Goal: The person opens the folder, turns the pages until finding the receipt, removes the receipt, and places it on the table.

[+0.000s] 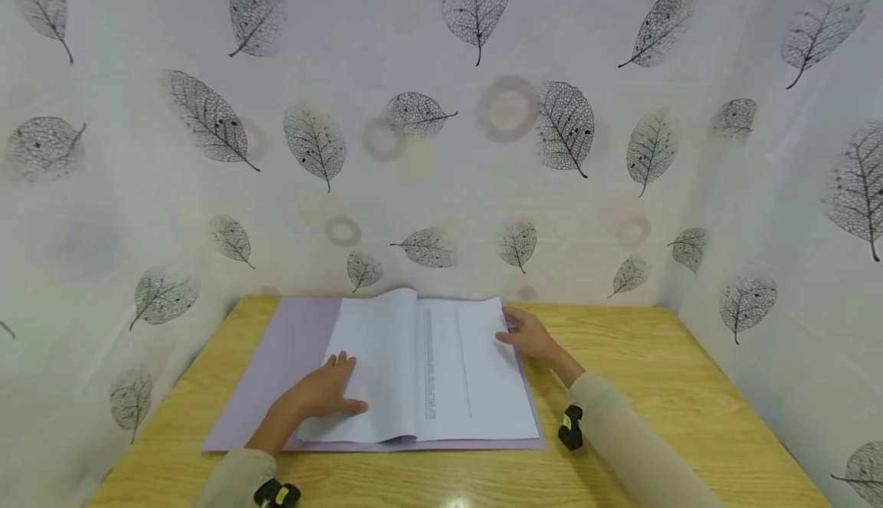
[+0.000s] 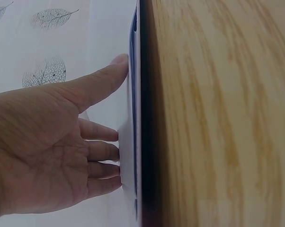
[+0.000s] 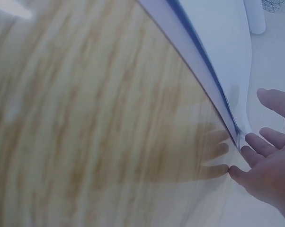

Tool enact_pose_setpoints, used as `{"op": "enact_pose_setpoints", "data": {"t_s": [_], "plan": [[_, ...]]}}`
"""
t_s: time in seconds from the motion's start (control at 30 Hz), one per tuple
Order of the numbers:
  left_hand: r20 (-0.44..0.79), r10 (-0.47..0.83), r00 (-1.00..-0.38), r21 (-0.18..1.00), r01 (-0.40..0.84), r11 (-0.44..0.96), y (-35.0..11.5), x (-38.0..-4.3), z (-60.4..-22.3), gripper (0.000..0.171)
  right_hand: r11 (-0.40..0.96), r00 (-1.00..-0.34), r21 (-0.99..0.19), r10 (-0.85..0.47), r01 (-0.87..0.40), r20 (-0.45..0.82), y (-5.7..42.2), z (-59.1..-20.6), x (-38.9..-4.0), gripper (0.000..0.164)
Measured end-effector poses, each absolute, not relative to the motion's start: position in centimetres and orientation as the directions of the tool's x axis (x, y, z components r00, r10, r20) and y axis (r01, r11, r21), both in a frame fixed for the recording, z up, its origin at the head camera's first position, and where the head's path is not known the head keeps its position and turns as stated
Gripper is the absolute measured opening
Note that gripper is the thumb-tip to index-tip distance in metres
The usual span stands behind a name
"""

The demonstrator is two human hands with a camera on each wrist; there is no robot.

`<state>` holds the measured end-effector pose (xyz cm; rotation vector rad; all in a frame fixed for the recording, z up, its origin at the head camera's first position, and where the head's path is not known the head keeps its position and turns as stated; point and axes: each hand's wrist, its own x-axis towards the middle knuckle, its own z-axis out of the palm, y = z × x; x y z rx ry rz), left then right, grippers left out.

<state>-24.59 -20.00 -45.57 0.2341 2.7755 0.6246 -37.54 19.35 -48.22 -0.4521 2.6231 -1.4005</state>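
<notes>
The left hand (image 1: 317,394), fingers spread and gripping nothing, rests on an open document (image 1: 483,370) in a lilac cover (image 1: 279,351) on the wood-grain worktop (image 1: 662,370), its pages (image 1: 379,332) likely light, floppy and easily creased, best held by the right edge, where the right hand (image 1: 536,337) lies loosely extended, unclenched.

Leaf-print backdrop (image 1: 455,194) behind wood-grain table (image 1: 655,355)

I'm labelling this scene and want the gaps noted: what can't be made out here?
- Printed lines on the right page: too small to read in the head view.
- Purple cover: partly hidden by the pages in the head view.
- Right hand: cut off by the right edge in the right wrist view.
- Left sleeve: cut off by the bottom edge in the head view.
</notes>
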Motion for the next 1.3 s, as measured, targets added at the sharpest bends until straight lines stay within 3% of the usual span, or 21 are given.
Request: {"op": "enact_pose_setpoints", "data": {"t_s": [0.6, 1.3], "plan": [[-0.246, 0.231, -0.941, 0.461, 0.096, 0.882, -19.8, -24.5, -45.6, 0.1, 0.592, -0.951, -0.786, -0.308, -0.18, -0.015, 18.9, -48.3, -38.0, 0.073], [-0.232, 0.232, -0.945, 0.442, 0.11, 0.89, -20.2, -24.6, -45.2, 0.1, 0.582, -0.94, -0.784, -0.341, -0.217, 0.007, 18.4, -48.1, -38.5, 0.073]]}}
